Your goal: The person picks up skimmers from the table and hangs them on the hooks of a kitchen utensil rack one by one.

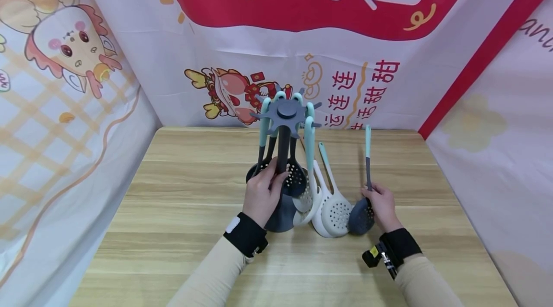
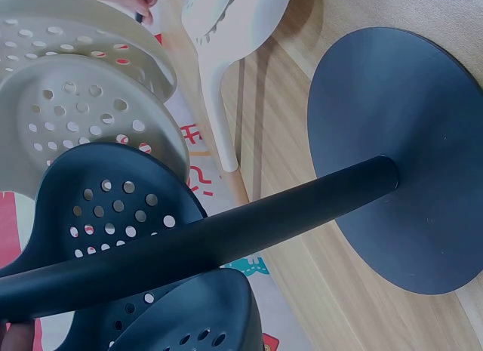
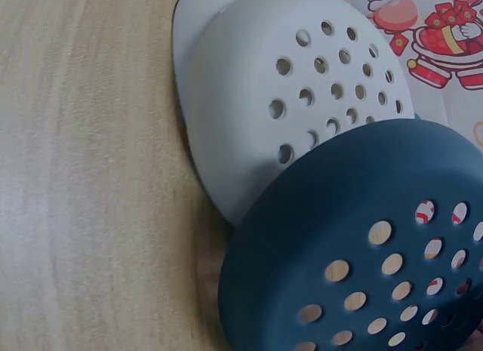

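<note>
My left hand [image 1: 262, 194] grips the dark post of a utensil stand [image 1: 286, 109], whose round base [image 2: 445, 162] shows in the left wrist view. From its hooks hang several utensils with mint-green handles, among them dark perforated skimmers [image 2: 121, 207] and pale ones [image 2: 90, 102]. To the right, my right hand [image 1: 382, 206] holds a dark skimmer [image 1: 361, 216] low on its handle, its mint end pointing up. That skimmer's bowl overlaps a white skimmer [image 3: 302, 79] in the right wrist view. Whether the bowl touches the table cannot be told.
The white skimmer lies on the wooden table [image 1: 181, 211] between the stand and my right hand. Another white utensil [image 1: 318, 225] lies partly under it, its kind hidden. Printed cloth hangings [image 1: 268, 42] close off the back and both sides.
</note>
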